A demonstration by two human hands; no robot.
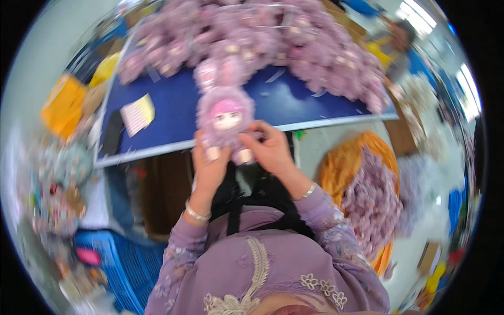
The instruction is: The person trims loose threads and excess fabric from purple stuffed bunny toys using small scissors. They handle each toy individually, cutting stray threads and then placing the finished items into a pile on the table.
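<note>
Between my two hands is a fluffy purple bunny doll [227, 118] with long upright ears, pink hair and a small pale face turned up. My left hand [209, 163] grips its lower body by one foot. On the other side, my right hand [270, 149] pinches the doll's side near its arm and other foot. The doll is upright just over the near edge of the blue table [173, 113]. Behind its ears lies a big heap of similar purple plush dolls [236, 31], some under clear plastic.
On the table's left lie a dark phone-like slab [112, 132] and a yellowish paper pad [138, 114]. An orange sack [336, 163] of purple plush pieces [373, 205] stands right. At lower left is a blue crate [128, 262]; a cardboard box [165, 194] sits under the table. Another person [391, 50] is far right.
</note>
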